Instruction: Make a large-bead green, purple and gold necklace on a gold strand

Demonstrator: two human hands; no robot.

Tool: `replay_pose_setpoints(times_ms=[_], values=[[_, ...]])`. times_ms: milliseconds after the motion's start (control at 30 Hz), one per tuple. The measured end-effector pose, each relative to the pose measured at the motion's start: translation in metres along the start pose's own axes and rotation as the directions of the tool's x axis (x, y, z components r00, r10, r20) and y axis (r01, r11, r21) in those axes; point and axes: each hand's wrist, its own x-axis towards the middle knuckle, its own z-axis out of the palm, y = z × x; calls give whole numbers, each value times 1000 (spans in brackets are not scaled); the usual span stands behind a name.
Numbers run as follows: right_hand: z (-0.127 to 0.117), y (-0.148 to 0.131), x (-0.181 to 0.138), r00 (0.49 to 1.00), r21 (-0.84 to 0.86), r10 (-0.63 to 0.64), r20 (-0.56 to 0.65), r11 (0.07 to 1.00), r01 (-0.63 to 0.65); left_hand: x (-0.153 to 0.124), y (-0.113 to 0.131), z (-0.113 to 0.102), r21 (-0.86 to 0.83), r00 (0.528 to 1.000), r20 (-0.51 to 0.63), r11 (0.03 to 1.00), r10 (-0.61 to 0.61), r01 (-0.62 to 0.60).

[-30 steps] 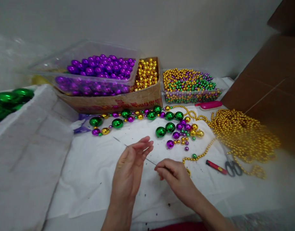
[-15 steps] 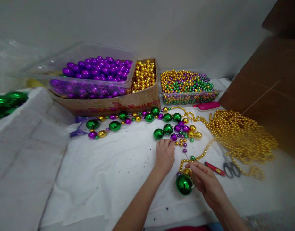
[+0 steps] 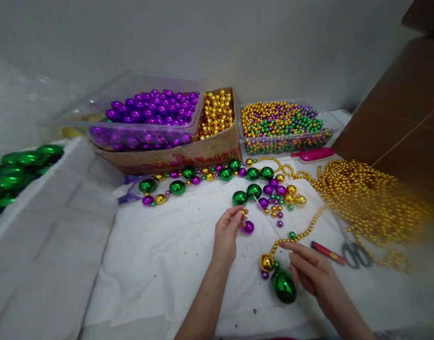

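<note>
My left hand [image 3: 227, 231] pinches a small gold bead [image 3: 244, 212] between thumb and fingertips. Just below those fingers is a purple bead [image 3: 248, 227]; whether they touch it I cannot tell. Closed on a long thin needle [image 3: 270, 222], my right hand [image 3: 312, 269] points it up and to the left. Beside the right fingers hang or lie a big green bead [image 3: 284, 285], a gold bead [image 3: 266, 262] and some small ones, close to the end of a gold bead chain [image 3: 311, 229]. Loose green beads [image 3: 254, 191] and smaller mixed beads [image 3: 275, 198] lie beyond my hands.
A strung bead necklace [image 3: 177, 187] stretches across the white cloth [image 3: 160, 264]. Behind stand a clear bin of purple beads [image 3: 132, 123], a cardboard box [image 3: 217, 146] with gold beads and a mixed-bead bin [image 3: 287, 141]. Scissors [image 3: 356, 255], a red-handled tool [image 3: 328, 252] and piled gold chain [image 3: 365, 203] lie right.
My left hand has drawn back from the loose beads with a small gold bead, and a purple bead is now by its fingers. The green and gold beads by my right hand have shifted.
</note>
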Motion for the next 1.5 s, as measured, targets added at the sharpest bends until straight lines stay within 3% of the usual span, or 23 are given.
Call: replay_pose_setpoints(times_ms=[100, 200, 700, 967, 1067, 1133, 1200, 1267, 1300, 1367, 1433, 1500], values=[[3, 4, -5, 999, -146, -3, 42, 989, 9, -5, 6, -12, -259, 983, 41, 948, -179, 183], [5, 8, -10, 996, -242, -64, 56, 967, 75, -7, 6, -18, -367, 970, 56, 898, -237, 241], [4, 9, -18, 999, -313, -33, 35, 949, 42, -10, 7, -25, -387, 967, 124, 887, -222, 253], [15, 10, -7, 996, -176, 18, 82, 984, -3, -20, 11, -14, 9, 946, 267, 982, -186, 191], [13, 10, -4, 998, -120, 32, 52, 992, -26, -16, 4, -12, 187, 981, 166, 980, -97, 65], [10, 9, -5, 999, -126, 37, 22, 991, -34, -13, -4, -11, 404, 991, 122, 909, 61, -106], [7, 8, -6, 999, -134, 35, -15, 990, -36, -11, -12, -7, 615, 964, 194, 744, 180, -262], [5, 7, -9, 998, -134, 31, -50, 990, -38, -9, -19, -3, 708, 946, 255, 627, 201, -324], [5, 6, -10, 998, -135, 28, -63, 990, -36, -8, -20, -2, 709, 953, 236, 637, 189, -302], [3, 6, -12, 998, -142, 20, -66, 989, -29, -5, -21, -2, 586, 987, 126, 795, 104, -158], [2, 7, -14, 999, -165, 18, -41, 986, -24, -1, -17, -7, 268, 997, 29, 961, -73, 62], [0, 8, -16, 1000, -210, 10, -11, 978, -12, 3, -10, -13, -78, 973, 10, 970, -232, 232]])
